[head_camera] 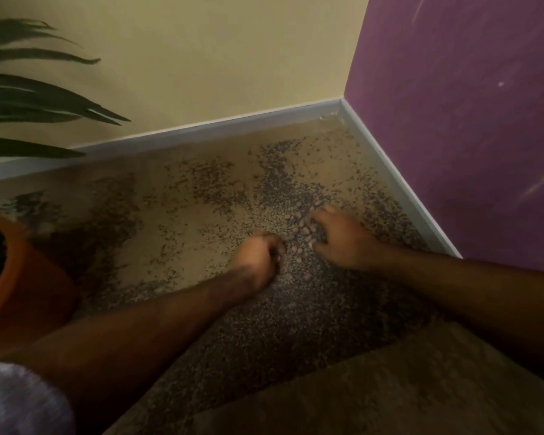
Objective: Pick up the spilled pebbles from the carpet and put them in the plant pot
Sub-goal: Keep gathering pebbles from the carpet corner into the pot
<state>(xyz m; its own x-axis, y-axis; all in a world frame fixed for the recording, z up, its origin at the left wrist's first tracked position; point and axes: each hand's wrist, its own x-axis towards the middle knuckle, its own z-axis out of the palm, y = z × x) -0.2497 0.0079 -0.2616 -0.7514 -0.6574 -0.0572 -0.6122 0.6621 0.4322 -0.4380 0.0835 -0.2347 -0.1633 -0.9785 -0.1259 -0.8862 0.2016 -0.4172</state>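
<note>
Two hands on speckled carpet [201, 215] — left hand [258, 257] fisted, right hand [339, 238] splayed over rounded pebbles [299, 221].

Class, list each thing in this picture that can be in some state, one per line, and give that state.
pebbles: spilled, lying loose on the carpet between the two hands
left hand: curled into a fist on the carpet beside the pebbles; contents hidden
right hand: fingers spread, resting on the pebbles
plant pot: on the carpet at left, partly out of frame
carpet: mottled with dark patches
</note>
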